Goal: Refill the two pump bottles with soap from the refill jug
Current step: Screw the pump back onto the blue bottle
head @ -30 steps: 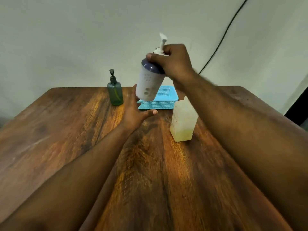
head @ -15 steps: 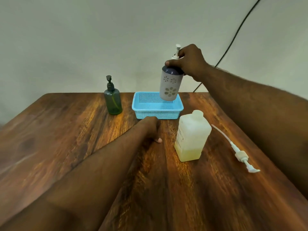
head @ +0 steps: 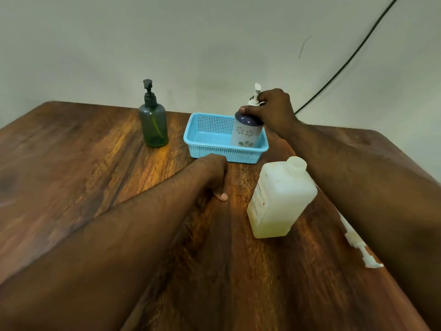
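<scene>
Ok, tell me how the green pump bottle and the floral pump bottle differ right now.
The green pump bottle is translucent with a black pump; the floral pump bottle is opaque white with a white pump. The green one stands free on the table; the floral one sits in the blue basket, gripped by the right hand. Both are upright.
</scene>
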Action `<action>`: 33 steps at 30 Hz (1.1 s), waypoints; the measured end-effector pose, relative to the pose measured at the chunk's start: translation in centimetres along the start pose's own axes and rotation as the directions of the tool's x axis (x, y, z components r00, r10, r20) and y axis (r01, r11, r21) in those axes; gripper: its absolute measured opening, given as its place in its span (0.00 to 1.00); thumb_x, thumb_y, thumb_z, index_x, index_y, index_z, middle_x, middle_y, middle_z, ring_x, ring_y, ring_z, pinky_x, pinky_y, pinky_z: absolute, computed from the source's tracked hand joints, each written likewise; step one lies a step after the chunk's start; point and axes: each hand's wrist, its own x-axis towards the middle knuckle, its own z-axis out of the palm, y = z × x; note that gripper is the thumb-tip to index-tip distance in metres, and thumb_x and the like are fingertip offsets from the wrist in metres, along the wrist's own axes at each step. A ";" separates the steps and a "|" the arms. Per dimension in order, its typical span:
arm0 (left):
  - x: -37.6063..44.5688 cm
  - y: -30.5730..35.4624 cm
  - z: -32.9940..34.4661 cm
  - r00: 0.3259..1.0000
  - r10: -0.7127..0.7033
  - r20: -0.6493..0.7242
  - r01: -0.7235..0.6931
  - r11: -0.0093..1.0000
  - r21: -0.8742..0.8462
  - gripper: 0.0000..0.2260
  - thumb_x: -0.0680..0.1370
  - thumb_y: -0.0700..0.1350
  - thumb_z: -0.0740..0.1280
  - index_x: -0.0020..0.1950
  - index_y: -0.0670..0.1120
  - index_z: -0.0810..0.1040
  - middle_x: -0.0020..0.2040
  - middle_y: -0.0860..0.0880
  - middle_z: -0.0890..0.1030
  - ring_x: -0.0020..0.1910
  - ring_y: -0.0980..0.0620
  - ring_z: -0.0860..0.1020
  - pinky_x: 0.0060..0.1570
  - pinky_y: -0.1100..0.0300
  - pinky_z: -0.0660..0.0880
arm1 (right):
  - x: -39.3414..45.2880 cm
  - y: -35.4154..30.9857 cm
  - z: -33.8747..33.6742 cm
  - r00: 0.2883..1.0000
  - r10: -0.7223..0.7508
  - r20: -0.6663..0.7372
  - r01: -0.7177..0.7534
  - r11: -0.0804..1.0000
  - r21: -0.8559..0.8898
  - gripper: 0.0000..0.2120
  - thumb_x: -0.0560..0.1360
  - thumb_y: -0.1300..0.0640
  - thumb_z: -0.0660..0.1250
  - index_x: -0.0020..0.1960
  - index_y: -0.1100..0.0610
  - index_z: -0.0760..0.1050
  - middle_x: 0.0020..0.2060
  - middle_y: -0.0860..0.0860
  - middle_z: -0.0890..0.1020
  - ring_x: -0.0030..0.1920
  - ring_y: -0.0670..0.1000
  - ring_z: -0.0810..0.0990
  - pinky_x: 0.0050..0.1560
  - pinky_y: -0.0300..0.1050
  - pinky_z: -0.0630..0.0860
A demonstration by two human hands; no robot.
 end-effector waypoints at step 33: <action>-9.5 -14.8 -1.7 0.901 -0.374 -0.220 0.349 0.926 -0.142 0.47 0.64 0.63 0.79 0.75 0.44 0.63 0.71 0.41 0.71 0.68 0.39 0.72 0.65 0.45 0.73 | -3.0 -18.2 3.4 0.983 -0.074 0.168 0.100 0.983 -0.151 0.40 0.61 0.40 0.80 0.66 0.59 0.74 0.64 0.54 0.77 0.63 0.52 0.76 0.55 0.38 0.69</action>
